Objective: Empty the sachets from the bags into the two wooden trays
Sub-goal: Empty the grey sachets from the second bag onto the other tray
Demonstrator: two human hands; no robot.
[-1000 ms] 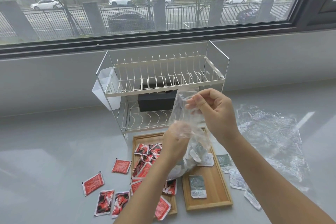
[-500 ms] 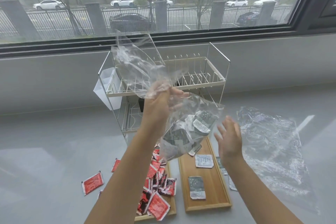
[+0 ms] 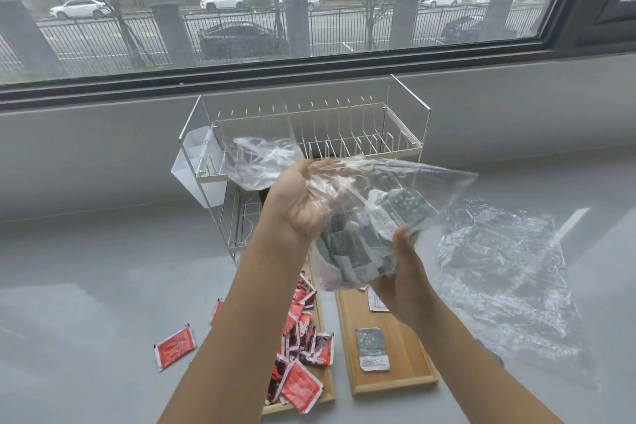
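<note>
A clear plastic bag [image 3: 395, 189] full of grey-green sachets [image 3: 401, 213] hangs above the two wooden trays. My left hand [image 3: 296, 203] grips the bag's bunched upper part. My right hand [image 3: 401, 272] presses against the bag's underside from the right and cups its load. The right wooden tray [image 3: 409, 375] holds a grey-green sachet [image 3: 371, 348] and another partly hidden behind my right hand. The left wooden tray [image 3: 325, 399] carries a heap of red sachets [image 3: 303, 348], partly covered by my left forearm.
A white wire dish rack [image 3: 309, 134] stands behind the trays against the wall under the window. An empty crumpled clear bag [image 3: 506, 272] lies on the counter to the right. Loose red sachets [image 3: 173, 348] lie on the grey counter left of the trays.
My left hand lowered the bag from above the rack. My right hand, free and open half a second ago, rose and now cups the bag's underside.
</note>
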